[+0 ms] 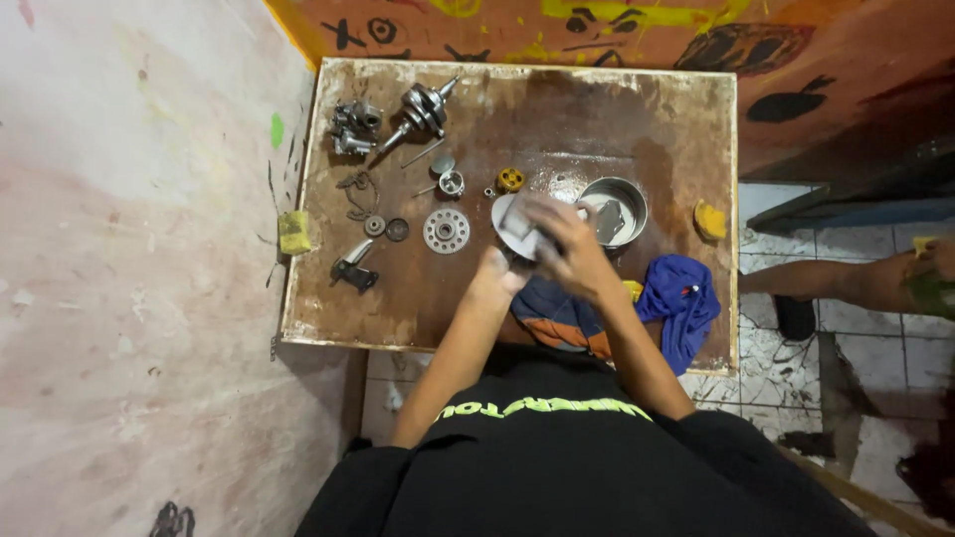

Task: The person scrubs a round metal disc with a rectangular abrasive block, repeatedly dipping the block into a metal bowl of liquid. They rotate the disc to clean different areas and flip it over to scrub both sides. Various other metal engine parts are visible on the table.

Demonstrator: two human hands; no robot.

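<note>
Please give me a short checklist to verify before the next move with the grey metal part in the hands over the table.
1. Grip on the grey metal part by the right hand: cannot tell, blurred.
2. Left hand placed near the part: ok.
3. Round metal bowl close beside the hands: ok.
4. Small parts such as the perforated disc and yellow piece lie apart from the hands: ok.
5. Blue cloth within reach: ok.
6. Another person's arm stays off the table: ok.
</note>
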